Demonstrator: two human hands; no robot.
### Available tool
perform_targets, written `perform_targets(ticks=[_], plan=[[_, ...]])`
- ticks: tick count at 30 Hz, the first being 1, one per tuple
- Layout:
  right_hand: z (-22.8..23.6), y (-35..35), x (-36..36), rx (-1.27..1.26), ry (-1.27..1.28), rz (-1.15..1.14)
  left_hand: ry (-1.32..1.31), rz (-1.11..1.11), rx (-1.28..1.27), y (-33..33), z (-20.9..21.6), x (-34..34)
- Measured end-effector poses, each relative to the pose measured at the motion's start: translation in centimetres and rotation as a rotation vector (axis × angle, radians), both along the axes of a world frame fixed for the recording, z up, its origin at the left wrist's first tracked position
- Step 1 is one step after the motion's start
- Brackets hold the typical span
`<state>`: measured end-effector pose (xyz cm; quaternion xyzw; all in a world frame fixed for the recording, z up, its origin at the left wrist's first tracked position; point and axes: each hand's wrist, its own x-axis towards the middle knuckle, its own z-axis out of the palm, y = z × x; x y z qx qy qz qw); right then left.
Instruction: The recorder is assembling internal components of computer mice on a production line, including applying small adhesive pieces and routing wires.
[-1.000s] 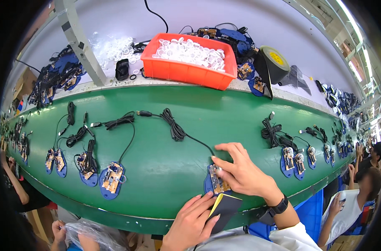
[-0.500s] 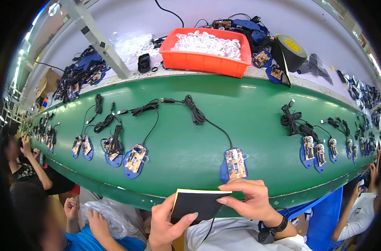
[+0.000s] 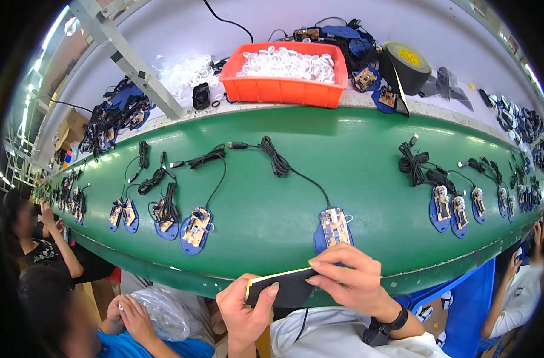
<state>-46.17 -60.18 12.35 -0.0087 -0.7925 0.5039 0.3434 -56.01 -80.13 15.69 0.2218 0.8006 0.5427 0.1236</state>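
A flat black rectangular pad (image 3: 287, 287) with a thin yellow edge is held in front of me, tilted, just below the near edge of the green bench. My left hand (image 3: 248, 304) grips its left end, thumb on the black face. The thumb and fingers of my right hand (image 3: 349, 275) pinch its upper right corner. Just beyond my right hand lies a blue mouse base (image 3: 321, 240) with a tan circuit board (image 3: 336, 227) on it. Its coiled black cable (image 3: 274, 156) stretches away from me. My right fingers cover the base's near end.
Several similar mouse bases lie left (image 3: 195, 230) and right (image 3: 440, 209) on the green surface (image 3: 266, 238). A red bin (image 3: 281, 90) of white rings and a black roll (image 3: 416, 74) stand on the far ledge. Co-workers sit at both sides; one's hands (image 3: 131, 316) are near a clear plastic bag (image 3: 167, 311).
The black pad has tipped, so its face looks narrower and its right end sits higher. My right hand has shifted slightly up. The view has shifted a little.
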Motion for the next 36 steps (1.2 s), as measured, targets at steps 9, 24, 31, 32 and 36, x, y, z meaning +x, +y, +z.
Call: perform_targets(ticks=[9,24,31,32,36], plan=[[0.1,0.0,0.1,-0.031,0.016,-0.056,0.019,0.005,-0.042,0.3,-0.5,-0.1],[-0.8,0.0,0.0,-0.222,-0.027,-0.041,-0.007,-0.161,0.009,1.1,0.9,-0.8],[-0.7,0.3,0.0,-0.237,-0.034,0.008,0.078,-0.090,-0.055,1.6,1.0,-1.1],[-0.5,0.3,0.1,-0.243,-0.041,0.008,0.060,-0.060,-0.080,1.6,1.0,-1.0],[1.1,0.3,0.9,-0.042,0.056,0.098,-0.037,-0.007,-0.079,1.4,0.9,-1.3]])
